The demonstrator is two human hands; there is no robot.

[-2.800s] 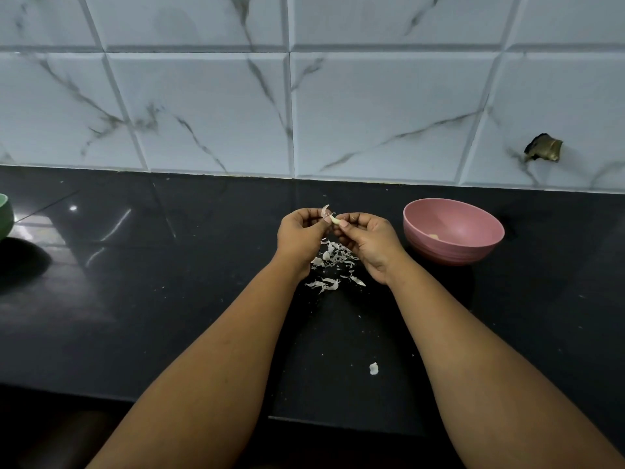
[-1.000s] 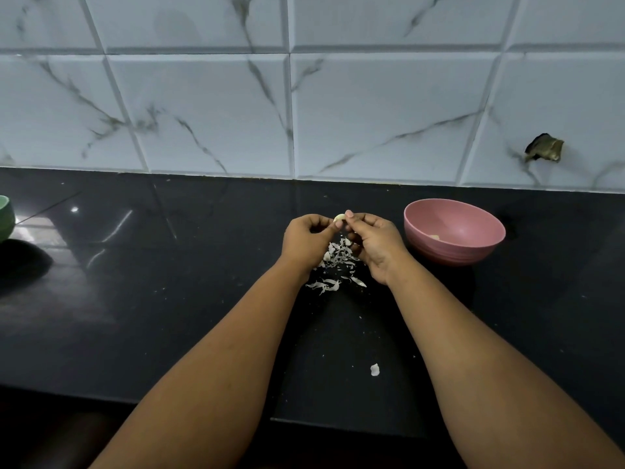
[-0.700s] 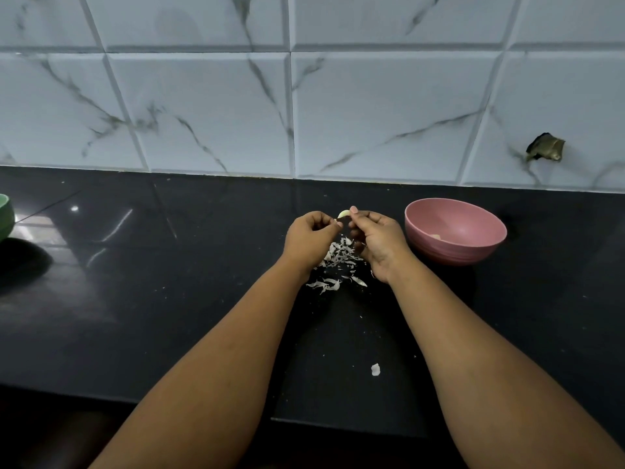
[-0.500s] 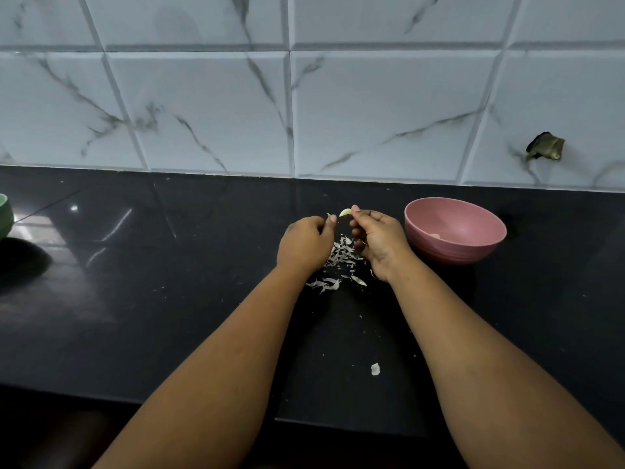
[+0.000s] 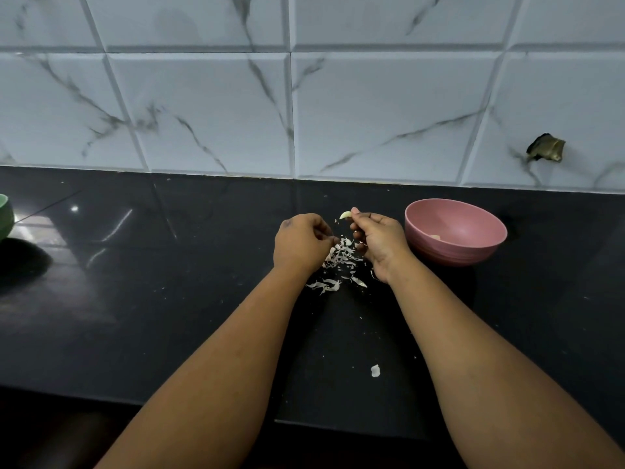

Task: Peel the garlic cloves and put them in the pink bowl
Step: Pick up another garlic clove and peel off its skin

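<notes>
My right hand (image 5: 380,238) pinches a pale garlic clove (image 5: 345,215) at its fingertips, above the black counter. My left hand (image 5: 301,242) is just left of it, apart from the clove, with its fingers curled over the heap of white garlic peels (image 5: 341,260). I see nothing held in the left fingers. A tiny flake (image 5: 336,222) hangs between the hands. The pink bowl (image 5: 487,247) stands right of my right hand, with a bit of peeled garlic (image 5: 435,236) inside.
A green bowl (image 5: 5,214) shows at the far left edge. A loose white scrap (image 5: 375,370) lies nearer the counter's front edge (image 5: 338,426). The marble-tiled wall, with a brass fitting (image 5: 545,148), rises behind the counter.
The hands worked together on the clove, then parted. My left hand pulled away and dropped towards the peel heap, while my right hand kept the clove raised.
</notes>
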